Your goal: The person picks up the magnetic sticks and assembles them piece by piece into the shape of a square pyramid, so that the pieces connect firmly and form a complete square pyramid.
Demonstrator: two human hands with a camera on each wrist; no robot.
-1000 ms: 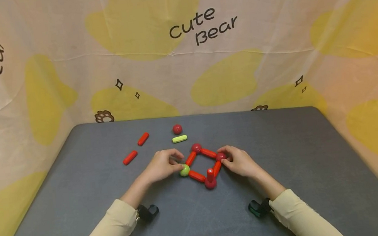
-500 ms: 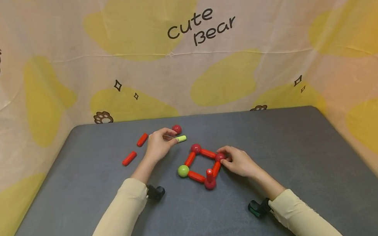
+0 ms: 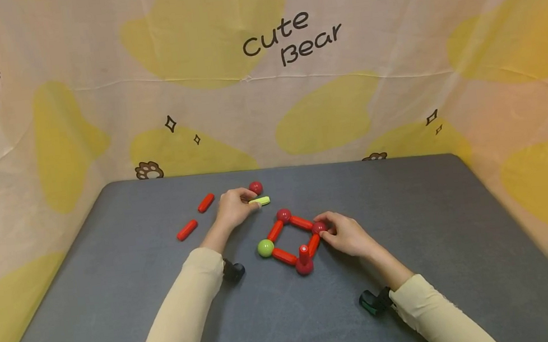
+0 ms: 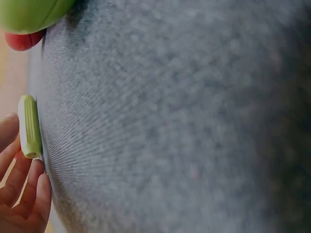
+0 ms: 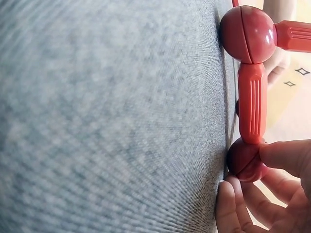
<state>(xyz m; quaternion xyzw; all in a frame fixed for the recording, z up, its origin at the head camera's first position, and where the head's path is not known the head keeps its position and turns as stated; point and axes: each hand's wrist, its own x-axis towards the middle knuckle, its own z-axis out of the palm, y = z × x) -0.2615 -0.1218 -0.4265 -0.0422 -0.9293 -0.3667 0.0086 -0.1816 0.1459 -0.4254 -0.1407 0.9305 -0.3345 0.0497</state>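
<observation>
In the head view a square frame of red magnetic rods [image 3: 285,256] lies on the table, with red balls and one green ball [image 3: 265,247] at its corners. From the near red ball [image 3: 305,267] a short red rod [image 3: 304,253] stands upright. My left hand [image 3: 234,207] is behind the frame, its thumb and fingers pinching a yellow-green rod [image 4: 30,127] that lies on the table. At the frame's right corner, my right hand [image 3: 347,233] pinches a red ball [image 5: 247,160] between thumb and fingers. A ribbed red rod [image 5: 252,103] joins that ball to another.
Two loose red rods [image 3: 187,230] lie to the left of my left hand. Just beyond its fingers rests a single red ball [image 3: 255,188]. The grey table [image 3: 410,206] ends at a printed cloth wall [image 3: 225,103].
My left hand has left the green ball and moved away from me to the yellow-green rod, drawing back slightly since half a second ago. The right hand stays on its red ball.
</observation>
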